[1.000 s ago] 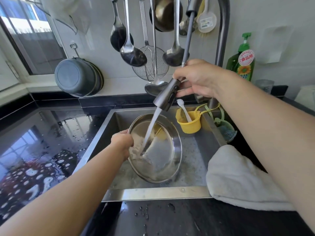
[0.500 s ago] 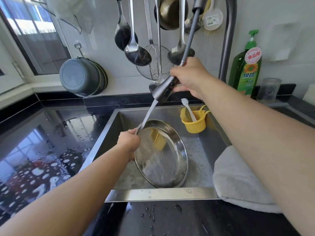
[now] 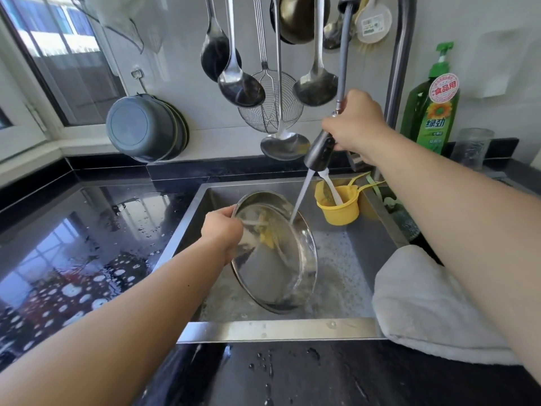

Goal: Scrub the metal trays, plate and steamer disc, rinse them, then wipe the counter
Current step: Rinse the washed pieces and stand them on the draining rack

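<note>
Tray (image 3: 281, 268) sits at the centre of the frame, tilted steeply on edge inside the sink (image 3: 275, 329), its lower rim down near the foamy sink floor. From my remote seat I see the black counter (image 3: 76, 259) filling the left and bottom of the frame, wet and beaded with drops. A white cloth (image 3: 424, 306) lies over the sink's right edge at lower right. My left hand (image 3: 221, 230) grips the tray's upper left rim, fingers curled over it. My right hand (image 3: 355, 124), right of centre and higher, is wrapped round the sprayer (image 3: 319, 150), whose stream hits the tray's upper right rim. A green soap bottle (image 3: 433, 109) stands at upper right. A yellow cup (image 3: 339, 208) sits in the sink's back right corner, just beside the stream.
</note>
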